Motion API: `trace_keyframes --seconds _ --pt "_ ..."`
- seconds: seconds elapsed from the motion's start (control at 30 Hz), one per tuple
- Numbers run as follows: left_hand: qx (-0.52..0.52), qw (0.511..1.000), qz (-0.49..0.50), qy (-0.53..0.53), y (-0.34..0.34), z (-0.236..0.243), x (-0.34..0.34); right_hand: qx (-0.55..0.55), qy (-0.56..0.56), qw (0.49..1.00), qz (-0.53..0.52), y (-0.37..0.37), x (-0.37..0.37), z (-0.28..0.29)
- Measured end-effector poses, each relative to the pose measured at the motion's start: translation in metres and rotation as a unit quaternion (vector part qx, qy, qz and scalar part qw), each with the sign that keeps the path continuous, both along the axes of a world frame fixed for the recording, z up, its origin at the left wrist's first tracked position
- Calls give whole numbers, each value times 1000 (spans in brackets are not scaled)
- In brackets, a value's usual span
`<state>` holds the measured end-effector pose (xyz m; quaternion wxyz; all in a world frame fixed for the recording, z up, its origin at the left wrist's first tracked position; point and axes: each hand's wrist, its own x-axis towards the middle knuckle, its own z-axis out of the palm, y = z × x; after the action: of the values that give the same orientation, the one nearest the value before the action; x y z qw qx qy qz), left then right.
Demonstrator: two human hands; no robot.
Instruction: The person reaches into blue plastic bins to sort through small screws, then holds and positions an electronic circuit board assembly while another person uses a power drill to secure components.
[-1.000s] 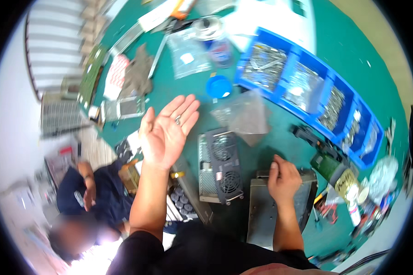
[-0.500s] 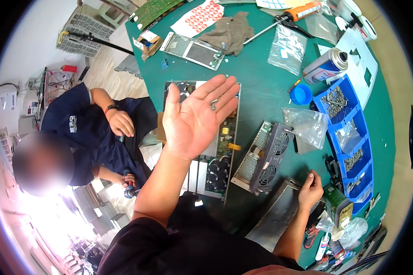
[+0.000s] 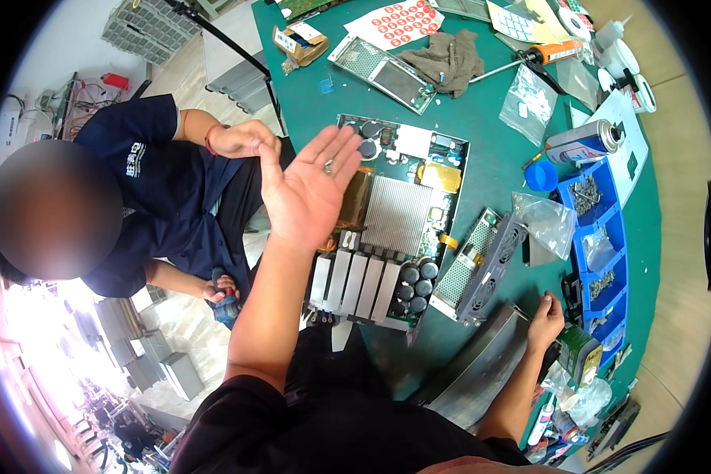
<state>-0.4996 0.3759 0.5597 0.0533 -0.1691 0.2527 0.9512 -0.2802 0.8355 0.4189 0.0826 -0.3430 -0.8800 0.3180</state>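
Observation:
My left hand (image 3: 306, 197) is held palm up over the bench with its fingers stretched out. A few small metal screws (image 3: 329, 166) lie on it near the base of the fingers. A co-worker's hand (image 3: 249, 140), fingers pinched, is right by my left thumb; whether they touch I cannot tell. Below my hand lies an opened electronic unit (image 3: 397, 215) with a finned heatsink, silver bars and black capacitors. My right hand (image 3: 547, 322) is low at the right with its fingers curled together, beside a dark metal cover (image 3: 482, 367); anything between the fingertips is hidden.
The co-worker's other hand holds a power screwdriver (image 3: 226, 306). A fan panel (image 3: 482, 268) lies right of the unit. Blue bins (image 3: 600, 257) of screws, a spray can (image 3: 584, 142), a plastic bag (image 3: 543, 223) and a grey cloth (image 3: 444, 62) are on the green bench (image 3: 482, 126).
My view has turned left, showing more of the electronic unit. My left hand, still bearing the screws, is nearer the co-worker, whose hand has risen from the lap to my thumb.

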Motion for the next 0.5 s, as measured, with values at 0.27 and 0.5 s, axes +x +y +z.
trace_keyframes --seconds 0.27,0.5 --pt "53 995 79 -3 -68 -30 20 -43 -1 999 3 13 3 -12" --pt "5 986 165 -34 -112 -41 11 -64 -5 998 5 17 2 -13"
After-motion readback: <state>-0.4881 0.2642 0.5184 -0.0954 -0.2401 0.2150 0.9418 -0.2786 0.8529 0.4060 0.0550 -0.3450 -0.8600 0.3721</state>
